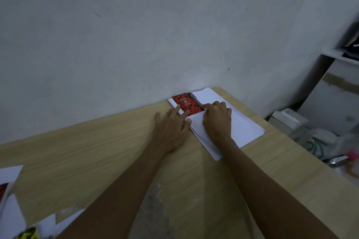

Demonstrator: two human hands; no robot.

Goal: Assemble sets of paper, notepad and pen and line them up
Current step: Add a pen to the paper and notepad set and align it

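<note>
Tabletop (97, 151) is finished in pale matt wood-grain laminate; matt white paper (242, 126) is laid at its far edge, the notepad (187, 104) covered in red printed card.

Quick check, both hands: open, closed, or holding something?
Left hand: open, fingers flat on the paper edge and red notepad.
Right hand: fingers bent down by the pen; grip cannot be told.

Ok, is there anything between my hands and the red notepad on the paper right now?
Nothing visible. The left hand already has straight fingers on the red notepad, and the right hand rests on the paper beside it, fingertips at the pen.
</note>
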